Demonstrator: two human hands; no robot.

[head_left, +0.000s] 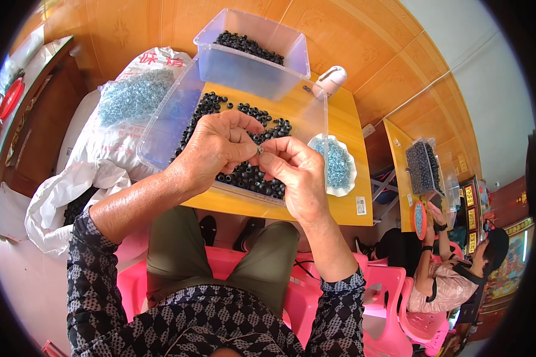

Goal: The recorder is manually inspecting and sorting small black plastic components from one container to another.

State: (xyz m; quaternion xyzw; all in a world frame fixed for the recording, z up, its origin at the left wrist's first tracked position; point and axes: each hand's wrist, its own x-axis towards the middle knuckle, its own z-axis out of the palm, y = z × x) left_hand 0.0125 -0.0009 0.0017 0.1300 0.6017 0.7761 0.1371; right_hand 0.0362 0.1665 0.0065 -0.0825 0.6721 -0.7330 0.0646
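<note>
Above a low clear plastic bin [152, 152], my left hand [217, 146] and my right hand [301, 178] meet fingertip to fingertip. Both are closed in a pinch around a small pale, shiny piece [260, 150], mostly covered by the fingers and too small to name. Small round black parts with holes [253, 181] lie spread in the bin under my hands. A white scalloped dish [346, 185] stands to the right of the bin, filled with small clear bluish pieces [338, 160].
A deeper clear bin [250, 74] with more black parts stands behind. White sacks [116, 140] and a clear bag of bluish pieces [134, 98] are at left. A white rounded container [330, 81] sits at the table's back. Another person [449, 279] works at a table on the right.
</note>
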